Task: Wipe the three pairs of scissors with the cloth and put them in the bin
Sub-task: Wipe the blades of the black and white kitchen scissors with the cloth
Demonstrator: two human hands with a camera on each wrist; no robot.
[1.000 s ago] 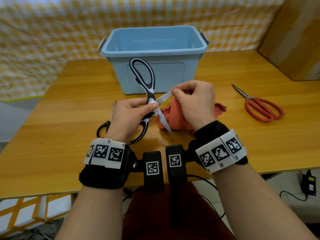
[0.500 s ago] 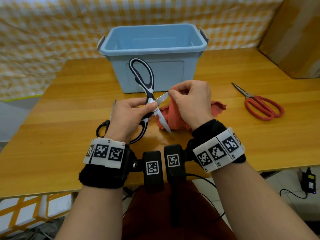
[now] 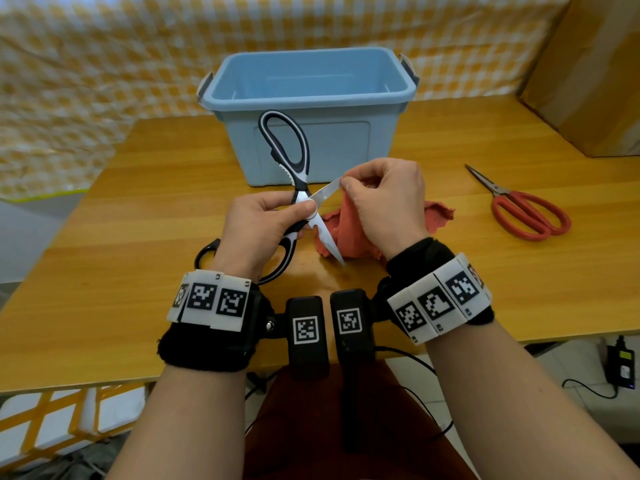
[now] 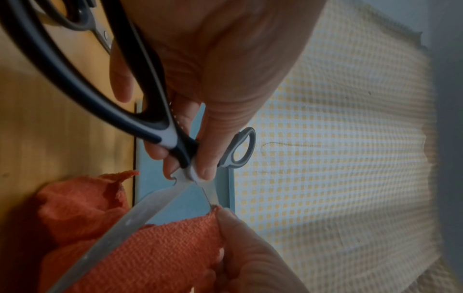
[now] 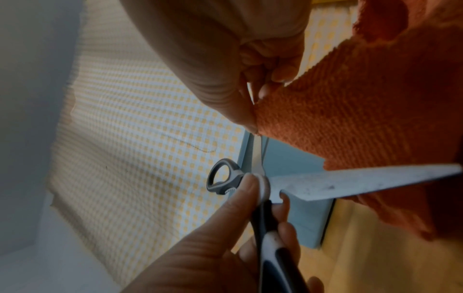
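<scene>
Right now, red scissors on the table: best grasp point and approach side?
Take the red scissors at the handle loops, coming from above on the near right. They lie flat and closed on the table, blades pointing away to the far left, loops nearest the right hand, with nothing around them.

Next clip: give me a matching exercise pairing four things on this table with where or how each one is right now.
Things:
1. black-and-white scissors
2. red scissors
3. cloth
4. bin

States:
A. standing behind the hands, nothing visible inside
B. held open in the left hand
C. lying alone on the table, to the right
D. pinched on a blade by the right hand

Pairs: 1-B, 2-C, 3-D, 4-A
</scene>
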